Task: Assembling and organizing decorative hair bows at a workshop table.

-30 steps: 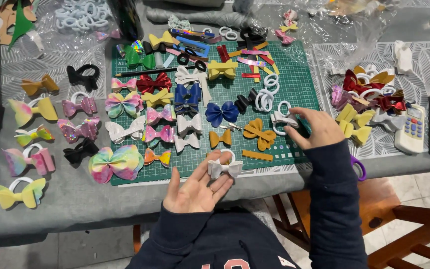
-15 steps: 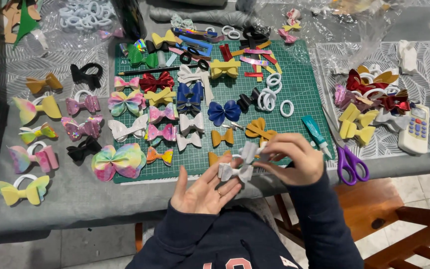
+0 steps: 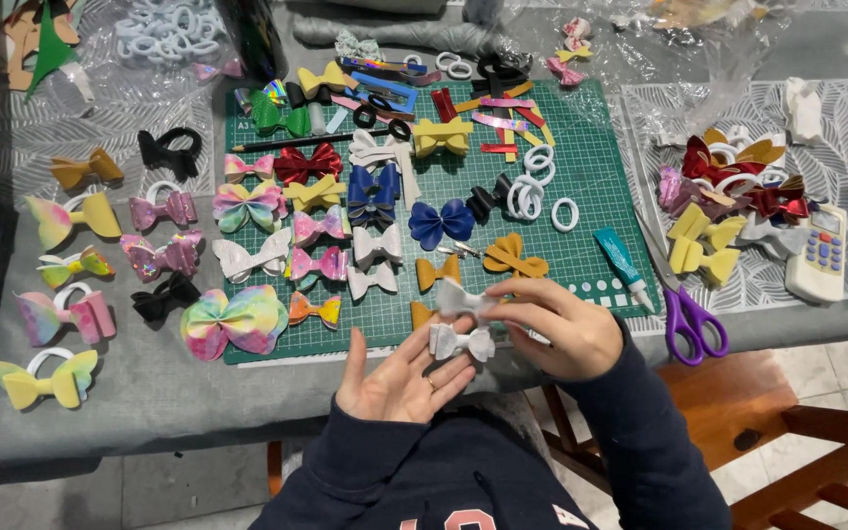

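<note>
Since a second ago our right hand (image 3: 566,339) has left the mat (image 3: 601,186) and come to the left hand (image 3: 399,378). The right fingers pinch a white bow piece (image 3: 460,297); another white bow (image 3: 461,343) rests on the open left fingertips, just below, long axis sideways. How the pieces meet is hidden.

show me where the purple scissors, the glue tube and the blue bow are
purple scissors (image 3: 696,332): head view, on the handle loops.
glue tube (image 3: 621,259): head view, on the teal body.
blue bow (image 3: 441,222): head view, on the centre knot.
</note>
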